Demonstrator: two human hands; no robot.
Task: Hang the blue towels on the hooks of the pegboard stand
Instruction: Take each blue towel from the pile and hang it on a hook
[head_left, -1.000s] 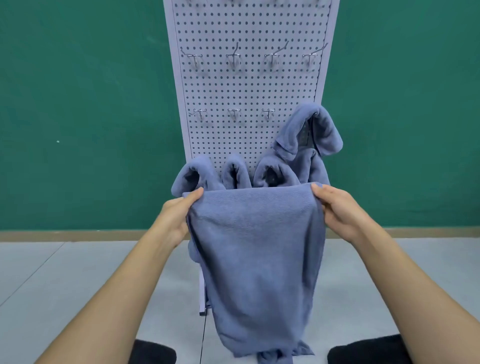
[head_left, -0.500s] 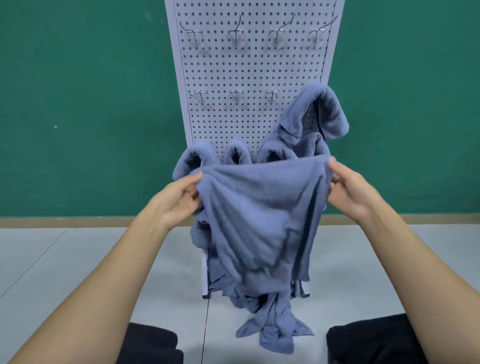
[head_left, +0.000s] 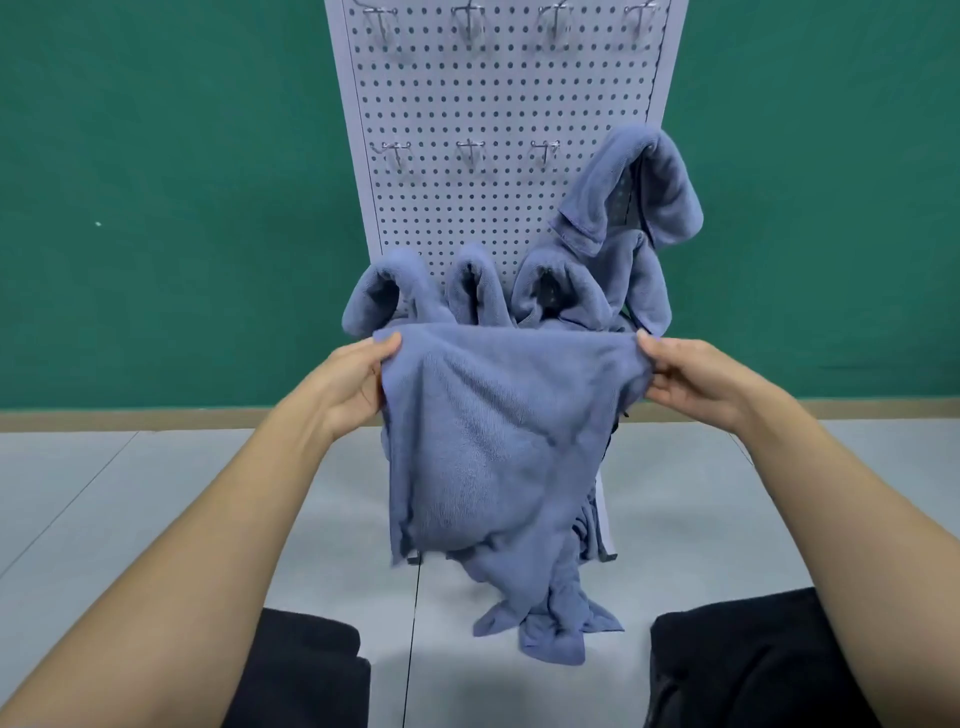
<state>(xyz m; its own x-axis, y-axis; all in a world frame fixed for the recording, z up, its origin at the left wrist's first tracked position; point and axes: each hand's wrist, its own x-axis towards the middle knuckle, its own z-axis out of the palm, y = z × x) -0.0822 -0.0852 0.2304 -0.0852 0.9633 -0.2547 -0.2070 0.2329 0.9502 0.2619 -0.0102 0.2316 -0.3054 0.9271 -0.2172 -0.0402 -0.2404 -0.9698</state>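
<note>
Towel stretched wider; left hand, right hand pinch top corners; pegboard base hidden.

Blue towel outspread before hung towels

We find no readable txt, labels, brands, nos. or signs: none on the pegboard stand, the held blue towel or the green wall.
</note>
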